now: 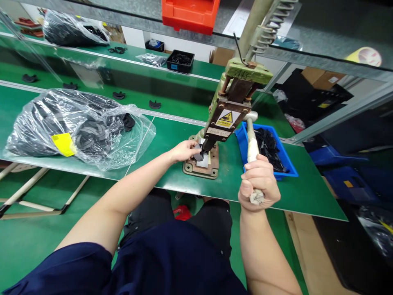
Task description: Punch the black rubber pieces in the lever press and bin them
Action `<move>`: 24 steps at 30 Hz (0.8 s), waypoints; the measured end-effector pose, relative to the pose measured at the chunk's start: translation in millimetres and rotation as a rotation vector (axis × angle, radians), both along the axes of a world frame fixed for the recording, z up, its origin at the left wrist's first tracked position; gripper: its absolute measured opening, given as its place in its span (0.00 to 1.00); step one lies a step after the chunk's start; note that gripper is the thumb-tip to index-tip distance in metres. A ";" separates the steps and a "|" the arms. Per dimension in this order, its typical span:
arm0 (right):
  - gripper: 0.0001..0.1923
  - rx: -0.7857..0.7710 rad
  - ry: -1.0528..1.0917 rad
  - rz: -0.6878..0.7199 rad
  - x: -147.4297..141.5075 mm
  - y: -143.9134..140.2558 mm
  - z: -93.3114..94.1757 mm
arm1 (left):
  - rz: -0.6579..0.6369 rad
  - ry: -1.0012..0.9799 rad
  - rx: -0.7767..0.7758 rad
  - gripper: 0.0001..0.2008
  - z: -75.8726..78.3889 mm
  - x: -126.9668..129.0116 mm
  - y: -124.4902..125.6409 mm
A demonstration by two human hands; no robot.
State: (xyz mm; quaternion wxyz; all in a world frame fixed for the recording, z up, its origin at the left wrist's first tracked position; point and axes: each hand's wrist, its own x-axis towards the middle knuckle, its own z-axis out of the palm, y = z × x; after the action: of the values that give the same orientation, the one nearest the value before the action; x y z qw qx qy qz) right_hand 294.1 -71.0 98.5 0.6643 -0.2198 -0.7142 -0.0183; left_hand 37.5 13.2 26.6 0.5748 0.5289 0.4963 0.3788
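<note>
My left hand [184,151] pinches a small black curved plastic part [199,153] at the base of a green hand press [235,94]. The part sits beside the press's ram, over a pale plate [203,162]; their exact contact is hidden. My right hand [259,182] is wrapped round the press lever [252,143], whose grip is bound in worn whitish tape. The lever stands up from my fist towards the press head. A yellow warning label [226,118] is on the front of the press.
Left on the green bench lies a clear bag [66,127] full of black parts. A blue bin [287,164] of black pieces stands right of the press. Several black parts [155,104] lie along the strip behind. An orange bin [190,14] sits on the overhead shelf.
</note>
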 end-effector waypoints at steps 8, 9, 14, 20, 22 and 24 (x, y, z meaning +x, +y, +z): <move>0.12 -0.004 0.012 0.008 0.0 -0.8 -1.1 | -0.035 0.126 0.005 0.14 10.7 -8.1 14.8; 0.12 -0.004 0.012 0.009 0.1 -0.9 -1.2 | -0.027 0.108 -0.021 0.15 10.6 -7.6 14.9; 0.14 -0.006 0.000 -0.008 -0.3 -1.7 0.0 | -0.084 0.025 -0.032 0.22 8.0 -6.6 11.8; 0.15 -0.009 0.001 -0.006 -1.9 -2.3 1.1 | -0.134 0.158 0.003 0.19 9.5 -12.5 15.8; 0.14 0.001 0.002 0.002 -2.0 -1.5 0.7 | -0.123 0.186 -0.028 0.17 9.5 -7.8 17.9; 0.13 0.005 0.003 0.007 -1.8 -0.7 0.5 | -0.085 0.196 -0.049 0.16 9.0 -0.5 19.2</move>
State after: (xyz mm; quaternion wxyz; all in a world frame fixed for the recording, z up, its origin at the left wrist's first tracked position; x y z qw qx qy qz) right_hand 292.3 -71.7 99.0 0.6659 -0.2157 -0.7140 -0.0176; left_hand 37.0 32.3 35.6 0.5517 0.5698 0.5364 0.2883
